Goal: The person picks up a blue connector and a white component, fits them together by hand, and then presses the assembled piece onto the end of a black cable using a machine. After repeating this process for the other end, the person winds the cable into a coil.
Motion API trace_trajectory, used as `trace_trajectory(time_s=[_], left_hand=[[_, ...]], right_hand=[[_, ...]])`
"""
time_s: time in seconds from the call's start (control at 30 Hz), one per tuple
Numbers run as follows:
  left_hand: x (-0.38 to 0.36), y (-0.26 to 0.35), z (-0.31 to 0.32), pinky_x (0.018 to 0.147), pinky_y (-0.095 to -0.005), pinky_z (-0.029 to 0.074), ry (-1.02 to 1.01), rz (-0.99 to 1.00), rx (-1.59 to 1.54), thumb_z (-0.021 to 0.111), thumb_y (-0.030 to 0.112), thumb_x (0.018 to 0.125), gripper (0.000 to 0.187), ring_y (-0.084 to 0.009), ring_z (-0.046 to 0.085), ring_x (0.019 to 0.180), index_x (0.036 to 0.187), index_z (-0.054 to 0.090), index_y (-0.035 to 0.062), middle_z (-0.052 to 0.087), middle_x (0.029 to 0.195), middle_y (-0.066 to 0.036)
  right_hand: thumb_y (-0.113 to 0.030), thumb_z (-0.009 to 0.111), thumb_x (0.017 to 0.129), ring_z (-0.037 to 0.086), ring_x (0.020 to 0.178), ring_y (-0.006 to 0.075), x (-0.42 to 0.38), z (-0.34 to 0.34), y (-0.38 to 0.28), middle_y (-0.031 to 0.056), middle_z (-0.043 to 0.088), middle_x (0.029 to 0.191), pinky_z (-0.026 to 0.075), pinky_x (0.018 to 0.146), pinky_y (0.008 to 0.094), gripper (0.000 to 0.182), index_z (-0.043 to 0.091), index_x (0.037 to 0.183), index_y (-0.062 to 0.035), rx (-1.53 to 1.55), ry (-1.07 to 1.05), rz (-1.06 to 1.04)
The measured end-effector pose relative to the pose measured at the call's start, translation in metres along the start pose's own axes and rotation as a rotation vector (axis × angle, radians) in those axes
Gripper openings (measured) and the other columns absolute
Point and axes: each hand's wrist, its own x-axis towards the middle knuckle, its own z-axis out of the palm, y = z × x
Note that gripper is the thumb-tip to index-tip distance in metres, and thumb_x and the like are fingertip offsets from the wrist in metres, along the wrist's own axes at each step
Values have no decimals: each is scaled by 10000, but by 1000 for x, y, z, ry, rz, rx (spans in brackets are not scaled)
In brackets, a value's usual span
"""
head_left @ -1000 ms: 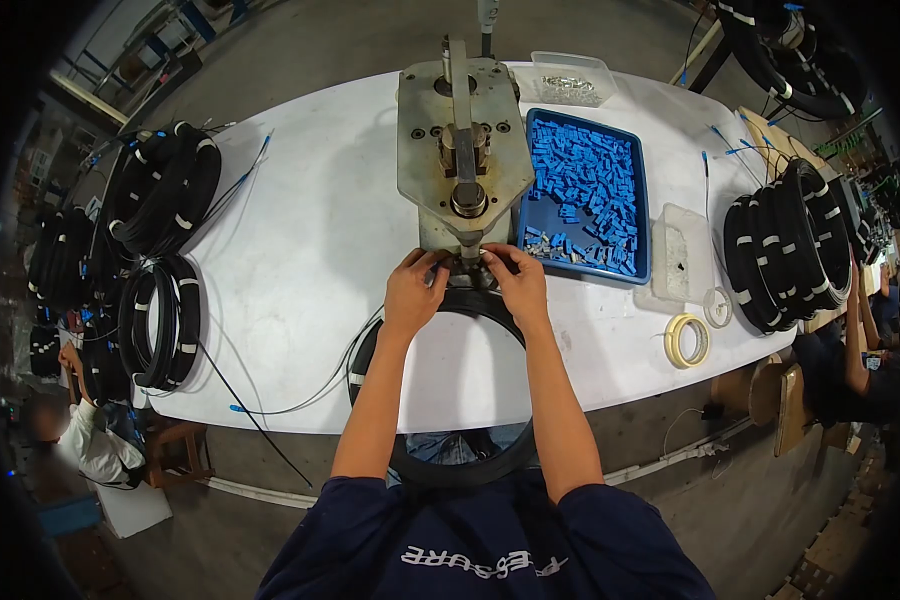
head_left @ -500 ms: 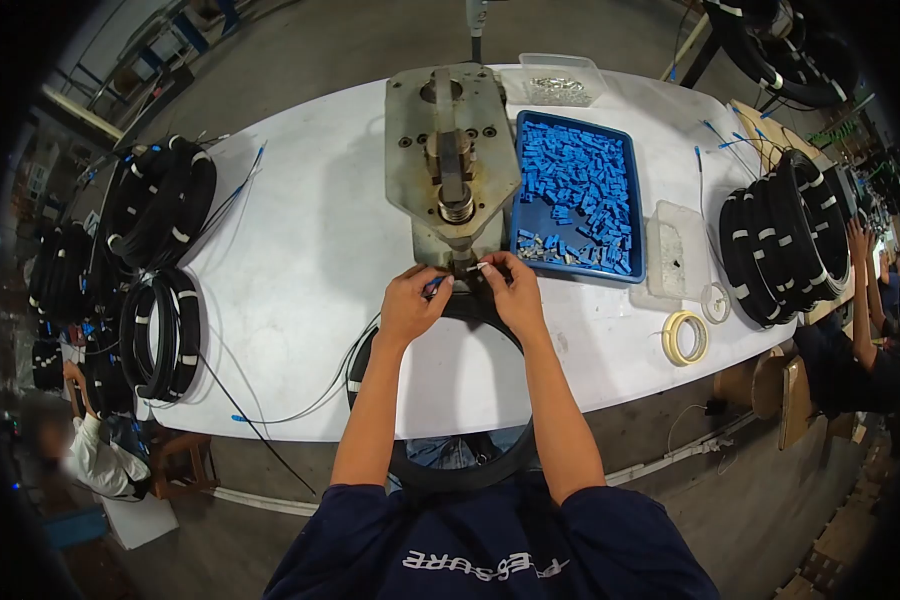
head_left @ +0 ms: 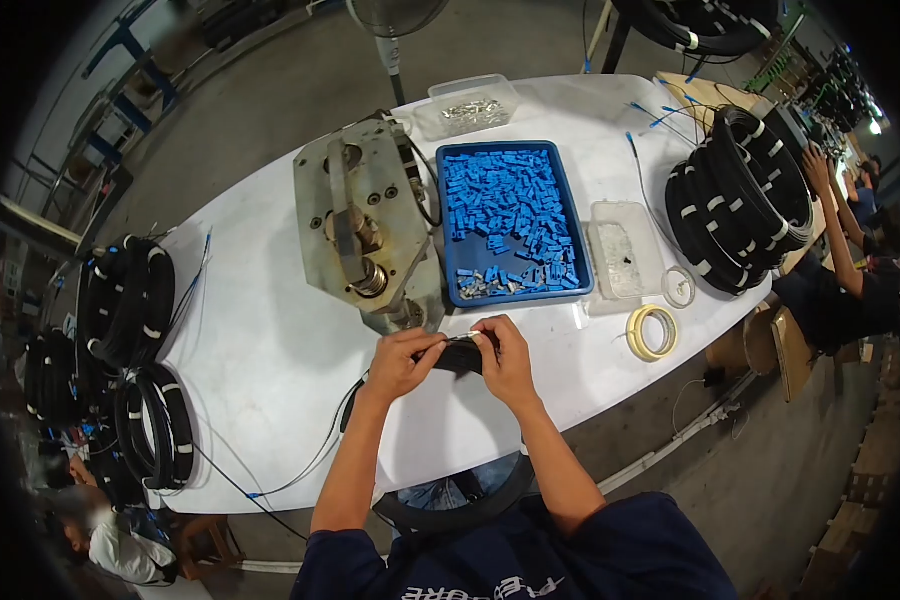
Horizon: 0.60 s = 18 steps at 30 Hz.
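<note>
My left hand (head_left: 403, 364) pinches the black cable close to its end, just in front of the press. Facing it, my right hand (head_left: 503, 360) has its fingers closed on a small silver-white fitting (head_left: 462, 337) at the cable's tip. The fingertips hide much of both. Between my forearms hangs a coil of black cable (head_left: 458, 515), its near side over the table edge by my lap. Beyond my hands stands the grey metal press (head_left: 320, 215) with a lever and a spring. A blue tray (head_left: 515, 298) of small blue connectors lies to its right.
A clear box (head_left: 470, 112) of metal parts stands behind the tray. At right are a clear plastic box (head_left: 625, 250), a tape roll (head_left: 652, 333) and a black cable coil (head_left: 735, 205). More coils (head_left: 130, 300) stand at left. Other people work on both sides.
Both hands have drawn back from the press tip toward me, bringing the cable end and fitting along. The camera view has turned, so the press and tray appear further left.
</note>
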Motion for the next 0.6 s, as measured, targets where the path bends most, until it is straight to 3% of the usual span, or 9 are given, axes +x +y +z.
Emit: trace_trajectory(time_s=[0.07, 0.13, 0.23, 0.37, 0.6], left_hand=[[1, 8, 17, 556, -341, 406, 25, 136, 57, 684, 57, 862, 104, -235, 511, 587, 925, 709, -22, 558, 669, -99], [-3, 13, 33, 591, -362, 400, 96, 115, 61, 685, 59, 859, 103, -256, 501, 598, 936, 706, -7, 539, 657, -88], [-12, 16, 46, 743, -368, 399, 210, 108, 188, 678, 48, 855, 178, -256, 546, 752, 1030, 704, 38, 597, 811, -74], [-24, 23, 58, 817, -367, 384, 322, 82, 222, 678, 55, 853, 298, -246, 553, 823, 1151, 683, 59, 603, 914, -68], [-8, 20, 68, 807, -339, 329, 281, 40, 178, 677, 69, 879, 167, -193, 568, 780, 1039, 720, 52, 623, 826, -34]], right_hand=[[-15, 577, 925, 564, 720, 217, -4, -10, -2, 114, 570, 880, 456, 661, 308, 61, 602, 966, 23, -19, 15, 32], [-19, 580, 927, 563, 720, 204, -5, -17, 0, 105, 572, 879, 457, 666, 299, 61, 604, 967, 20, -7, 70, 26], [-19, 578, 931, 566, 723, 195, -3, -21, 2, 100, 574, 878, 460, 672, 290, 61, 605, 970, 18, -34, 66, 24], [-35, 571, 944, 566, 718, 207, -2, -17, -4, 106, 574, 885, 462, 657, 299, 68, 594, 982, 16, -62, 34, -4], [-28, 571, 942, 570, 724, 225, -3, -19, -2, 126, 568, 899, 470, 660, 307, 65, 583, 982, 22, -90, 87, -46]])
